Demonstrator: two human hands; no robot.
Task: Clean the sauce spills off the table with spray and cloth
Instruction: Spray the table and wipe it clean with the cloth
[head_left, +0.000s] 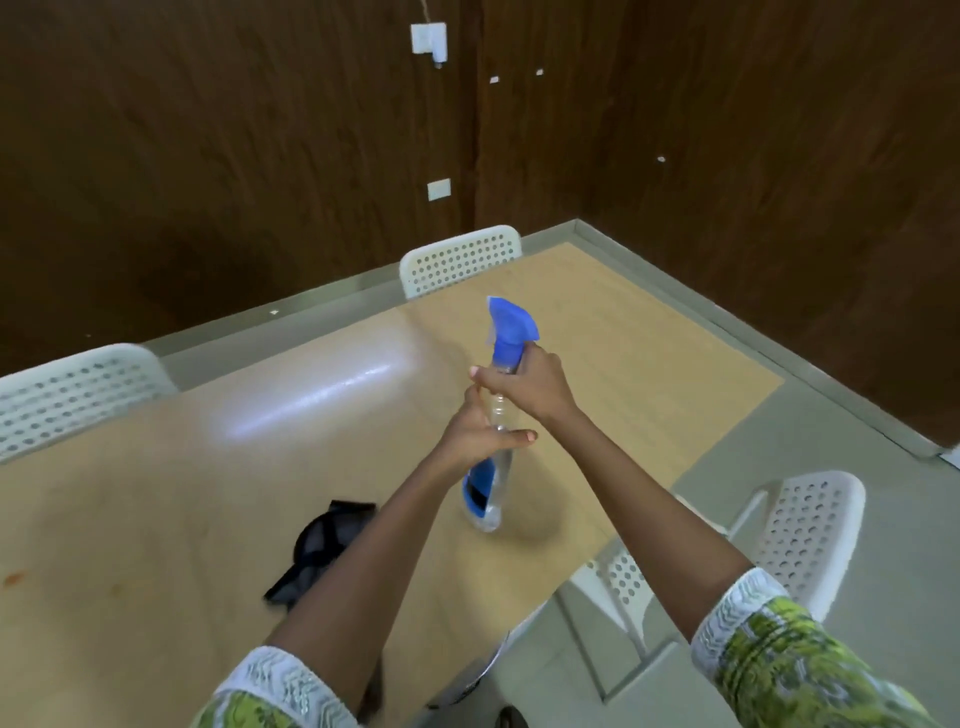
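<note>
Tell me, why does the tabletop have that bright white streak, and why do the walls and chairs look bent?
In the head view, the streak is glare on the glossy table; the bending is wide-angle distortion, strongest at the edges, as on the left chair. The spray bottle, gripped by the left hand and right hand, looks slightly soft and casts a faint shadow.

Overhead light is glaring off the table (311, 400); the bottle (493, 467) is casting a soft shadow, and edges are bending and blurring.
</note>
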